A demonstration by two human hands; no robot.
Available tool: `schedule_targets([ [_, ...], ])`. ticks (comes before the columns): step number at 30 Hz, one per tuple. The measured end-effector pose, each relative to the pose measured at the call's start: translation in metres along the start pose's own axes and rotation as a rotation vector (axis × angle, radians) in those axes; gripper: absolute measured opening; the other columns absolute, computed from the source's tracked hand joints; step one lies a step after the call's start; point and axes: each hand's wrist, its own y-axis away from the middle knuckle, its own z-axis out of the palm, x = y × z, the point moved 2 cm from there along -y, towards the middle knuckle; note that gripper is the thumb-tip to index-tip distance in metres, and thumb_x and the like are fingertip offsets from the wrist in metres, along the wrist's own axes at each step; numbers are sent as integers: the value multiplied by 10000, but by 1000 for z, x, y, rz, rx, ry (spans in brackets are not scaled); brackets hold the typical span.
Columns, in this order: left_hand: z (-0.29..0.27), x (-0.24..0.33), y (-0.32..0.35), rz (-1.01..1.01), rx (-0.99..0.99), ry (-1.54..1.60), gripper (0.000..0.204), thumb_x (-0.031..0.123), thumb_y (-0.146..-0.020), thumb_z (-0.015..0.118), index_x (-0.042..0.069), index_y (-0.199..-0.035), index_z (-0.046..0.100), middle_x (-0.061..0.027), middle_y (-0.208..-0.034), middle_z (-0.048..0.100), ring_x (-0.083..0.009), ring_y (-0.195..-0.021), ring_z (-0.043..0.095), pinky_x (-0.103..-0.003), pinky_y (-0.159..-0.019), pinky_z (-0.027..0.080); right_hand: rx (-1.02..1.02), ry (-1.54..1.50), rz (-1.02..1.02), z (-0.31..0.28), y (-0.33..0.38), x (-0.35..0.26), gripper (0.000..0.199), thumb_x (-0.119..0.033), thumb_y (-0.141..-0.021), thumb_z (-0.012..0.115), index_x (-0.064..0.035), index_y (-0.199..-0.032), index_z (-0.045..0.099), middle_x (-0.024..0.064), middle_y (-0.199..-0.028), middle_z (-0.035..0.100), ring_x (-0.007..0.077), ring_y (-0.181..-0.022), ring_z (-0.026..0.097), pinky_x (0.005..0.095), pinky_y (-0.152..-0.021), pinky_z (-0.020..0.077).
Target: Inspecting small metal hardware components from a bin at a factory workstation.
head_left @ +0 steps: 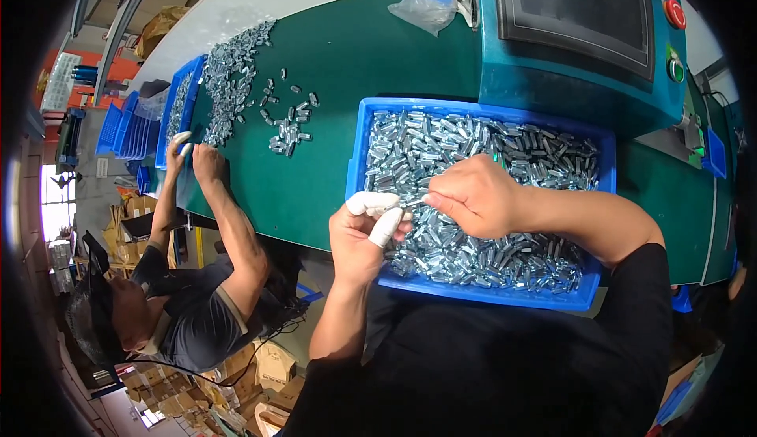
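Note:
Over a blue bin point(481, 293) full of small shiny metal pieces point(473, 259), both my hands meet. My left hand point(359, 244) has white finger cots on its thumb and some fingers, which are curled together; what lies inside them is hidden. My right hand point(477, 196) is bare, its thumb and forefinger pinching a small silver metal piece point(415, 201) that reaches toward my left fingertips. The loose pieces look short, elongated and many-sided.
A teal machine point(544, 82) with a dark screen and a red button stands behind the bin. At the left, a co-worker point(189, 311) has both hands beside a pile of metal pieces point(229, 74) and a smaller blue bin point(183, 98). A clear plastic bag point(426, 11) lies on the green table point(347, 50).

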Motion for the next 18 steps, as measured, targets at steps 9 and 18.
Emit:
schedule_targets([
  [9, 2, -6, 3, -49, -31, 59, 152, -42, -890, 625, 15, -1030, 627, -118, -863, 697, -141, -705, 673, -234, -577, 524, 39, 152, -128, -3, 1, -2, 265, -113, -876, 593, -62, -639, 485, 100, -525, 439, 330, -480, 487, 429, -459, 363],
  [18, 17, -18, 11, 200, -42, -140, 162, -53, -856, 660, -2, -1008, 636, -110, -885, 691, -156, -749, 685, -257, -622, 546, -223, -497, 346, 6, 1, 6, 389, -242, -988, 504, -42, -655, 524, 68, -508, 500, 204, -458, 509, 354, -466, 393],
])
